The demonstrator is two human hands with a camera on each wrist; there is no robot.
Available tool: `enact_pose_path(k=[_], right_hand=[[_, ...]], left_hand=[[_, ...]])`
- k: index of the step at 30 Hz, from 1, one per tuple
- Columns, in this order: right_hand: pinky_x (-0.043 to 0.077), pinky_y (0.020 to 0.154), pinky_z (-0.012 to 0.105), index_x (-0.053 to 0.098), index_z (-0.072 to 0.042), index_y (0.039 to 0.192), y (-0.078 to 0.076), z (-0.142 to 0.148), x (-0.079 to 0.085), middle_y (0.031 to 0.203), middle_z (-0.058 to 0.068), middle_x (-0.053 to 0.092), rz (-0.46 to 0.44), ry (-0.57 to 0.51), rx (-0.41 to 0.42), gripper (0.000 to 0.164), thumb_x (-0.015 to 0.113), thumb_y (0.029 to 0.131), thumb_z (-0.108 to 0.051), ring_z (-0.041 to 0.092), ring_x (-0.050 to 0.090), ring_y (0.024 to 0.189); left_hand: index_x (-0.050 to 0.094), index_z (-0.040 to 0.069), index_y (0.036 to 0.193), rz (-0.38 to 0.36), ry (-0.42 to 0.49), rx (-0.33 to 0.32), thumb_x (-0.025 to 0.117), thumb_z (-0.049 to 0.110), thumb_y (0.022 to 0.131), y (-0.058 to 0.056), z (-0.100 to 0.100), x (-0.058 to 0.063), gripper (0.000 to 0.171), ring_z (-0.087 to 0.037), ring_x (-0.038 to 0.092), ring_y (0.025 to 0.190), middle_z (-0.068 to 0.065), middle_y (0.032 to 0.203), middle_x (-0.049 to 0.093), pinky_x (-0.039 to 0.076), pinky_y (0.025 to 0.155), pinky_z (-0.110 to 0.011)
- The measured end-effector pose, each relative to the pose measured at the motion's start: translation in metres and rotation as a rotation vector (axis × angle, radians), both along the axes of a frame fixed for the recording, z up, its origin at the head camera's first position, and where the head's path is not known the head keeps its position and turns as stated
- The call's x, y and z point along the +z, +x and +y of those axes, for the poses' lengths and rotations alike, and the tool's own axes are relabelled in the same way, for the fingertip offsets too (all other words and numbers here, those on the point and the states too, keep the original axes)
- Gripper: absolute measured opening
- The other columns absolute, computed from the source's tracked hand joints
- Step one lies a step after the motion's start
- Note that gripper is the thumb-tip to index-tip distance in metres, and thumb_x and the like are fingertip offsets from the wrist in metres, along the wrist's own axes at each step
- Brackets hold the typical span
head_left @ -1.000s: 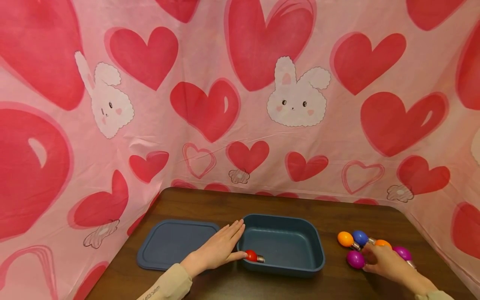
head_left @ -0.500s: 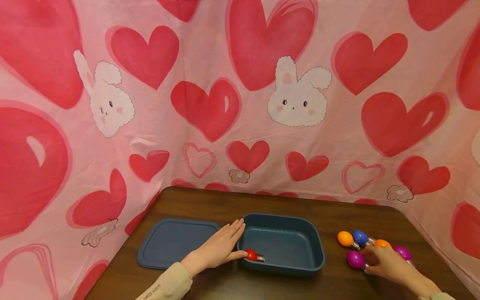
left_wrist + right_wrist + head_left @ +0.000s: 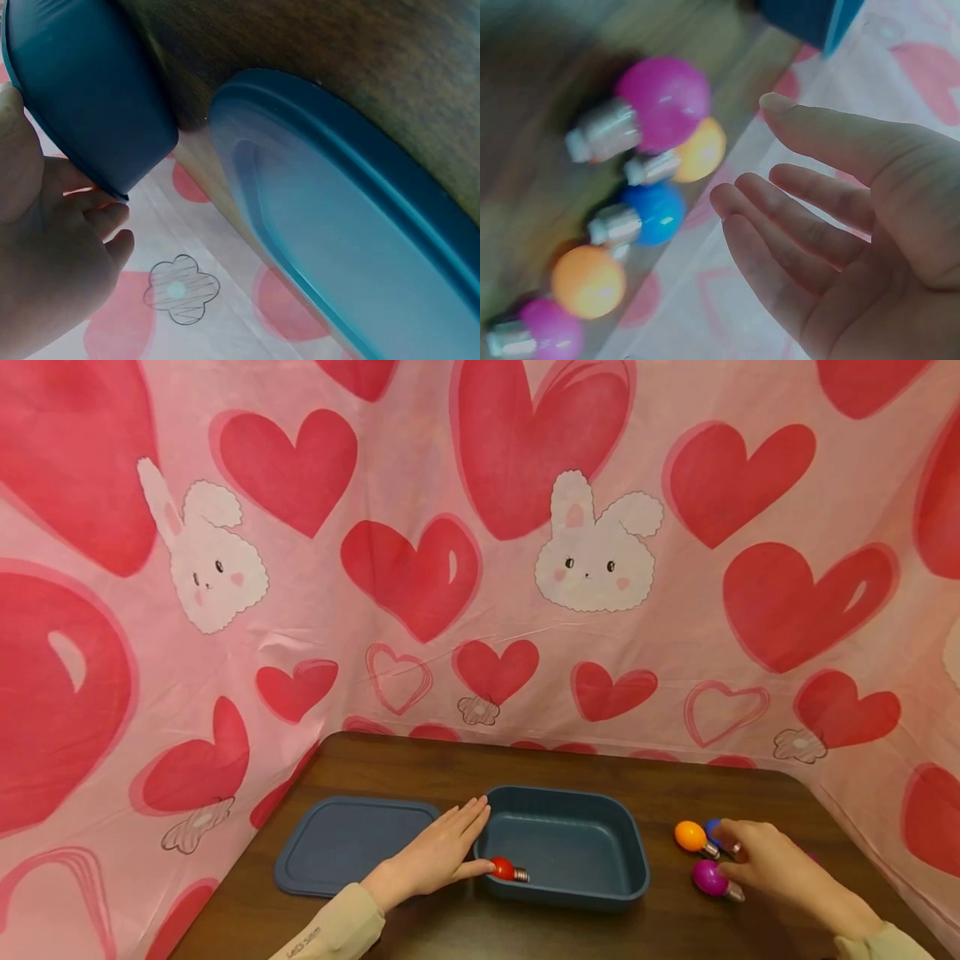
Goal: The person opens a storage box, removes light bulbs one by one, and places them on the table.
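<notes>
My left hand (image 3: 438,853) rests with straight fingers on the left rim of the blue box (image 3: 562,904). Its thumb tip lies right beside a red light bulb (image 3: 502,867), which is inside the box at the near-left corner. My right hand (image 3: 780,872) is raised over several coloured bulbs on the right, fingers apart and nothing in them. A purple bulb (image 3: 708,877) lies below its thumb, with an orange bulb (image 3: 688,836) and a partly covered blue bulb (image 3: 713,832) behind. The right wrist view also shows a second orange bulb (image 3: 589,282) and another purple bulb (image 3: 553,330).
A flat blue lid (image 3: 352,843) lies on the dark wooden table (image 3: 420,767), left of the box and partly behind my left forearm. Pink cloth (image 3: 405,452) printed with hearts and rabbits hangs along the back and both sides.
My right hand has lifted away from the near purple bulb, uncovering its metal base, and now covers more of the bulbs behind. The left hand and box have stayed put.
</notes>
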State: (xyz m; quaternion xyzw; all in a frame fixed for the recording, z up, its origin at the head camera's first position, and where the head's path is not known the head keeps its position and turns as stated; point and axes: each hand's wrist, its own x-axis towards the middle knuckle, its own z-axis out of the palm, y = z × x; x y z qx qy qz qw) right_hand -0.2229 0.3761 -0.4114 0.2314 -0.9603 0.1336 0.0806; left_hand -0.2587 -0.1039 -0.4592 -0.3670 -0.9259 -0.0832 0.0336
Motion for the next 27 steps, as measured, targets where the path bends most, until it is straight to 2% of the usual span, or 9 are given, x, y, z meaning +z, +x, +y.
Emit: enact_pose_path(k=[4, 8, 11, 18, 27], right_hand=[[0.052, 0.057, 0.022, 0.066, -0.004, 0.097, -0.006, -0.018, 0.009, 0.087, 0.003, 0.070, 0.014, -0.010, 0.063, 0.033, 0.085, 0.072, -0.013, 0.003, 0.060, 0.067], [0.053, 0.057, 0.022, 0.067, -0.006, 0.096, -0.012, -0.037, 0.011, 0.084, -0.001, 0.069, 0.093, -0.019, 0.135, 0.034, 0.087, 0.070, -0.015, 0.003, 0.060, 0.067], [0.055, 0.058, 0.023, 0.067, -0.005, 0.096, -0.017, -0.050, 0.014, 0.083, -0.001, 0.069, 0.109, -0.059, 0.193, 0.035, 0.087, 0.070, -0.014, 0.003, 0.061, 0.068], [0.056, 0.058, 0.021, 0.067, -0.001, 0.101, -0.026, -0.079, 0.019, 0.087, 0.009, 0.073, 0.009, -0.166, 0.280, 0.033, 0.084, 0.076, -0.015, 0.001, 0.061, 0.070], [0.058, 0.063, 0.021, 0.067, -0.001, 0.104, -0.035, -0.118, 0.014, 0.088, 0.008, 0.072, -0.159, -0.216, 0.377, 0.030, 0.079, 0.083, -0.019, -0.001, 0.065, 0.071]], left_hand=[[0.031, 0.005, 0.155, 0.003, -0.011, 0.003, 0.042, 0.064, 0.097, -0.001, 0.000, 0.000, 0.083, -0.026, 0.028, 0.152, -0.010, 0.165, 0.026, 0.030, 0.123, -0.045], [0.032, 0.005, 0.155, 0.017, -0.017, 0.000, 0.041, 0.064, 0.097, 0.000, 0.000, 0.000, 0.083, -0.026, 0.030, 0.152, -0.011, 0.164, 0.028, 0.031, 0.122, -0.045], [0.032, 0.004, 0.155, 0.027, -0.017, -0.006, 0.040, 0.064, 0.098, 0.001, 0.000, 0.000, 0.083, -0.027, 0.031, 0.151, -0.012, 0.164, 0.029, 0.031, 0.122, -0.045], [0.034, 0.002, 0.153, 0.025, -0.001, -0.018, 0.041, 0.062, 0.098, 0.002, 0.000, 0.003, 0.082, -0.029, 0.032, 0.150, -0.014, 0.163, 0.030, 0.033, 0.121, -0.047], [0.032, 0.003, 0.154, 0.012, -0.025, 0.003, 0.042, 0.061, 0.099, 0.002, 0.000, 0.004, 0.081, -0.026, 0.031, 0.151, -0.013, 0.164, 0.028, 0.031, 0.122, -0.045]])
